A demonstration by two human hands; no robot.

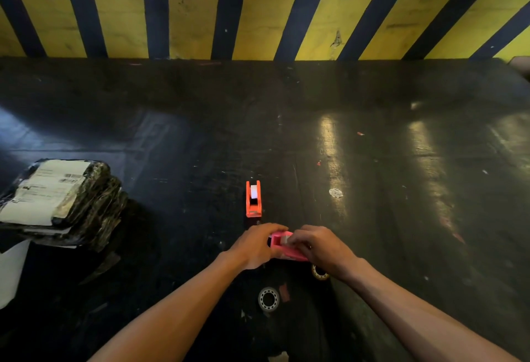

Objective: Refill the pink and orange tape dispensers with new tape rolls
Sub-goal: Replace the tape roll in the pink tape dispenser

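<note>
The pink tape dispenser (282,248) rests on the dark table near the front middle. My left hand (259,244) grips its left side. My right hand (318,248) covers its right side, with fingertips on a pale tape roll in its top. Just beyond stands the orange tape dispenser (253,199), upright, with a white roll showing in its slot, untouched. Two clear tape rolls lie flat on the table: one (268,299) between my forearms, the other (319,272) partly hidden under my right wrist.
A stack of black plastic parcels (61,204) with white shipping labels sits at the left edge. The dark table (372,160) stretches back to a yellow-and-black striped wall (263,26). A small white sticker (336,193) lies right of the orange dispenser.
</note>
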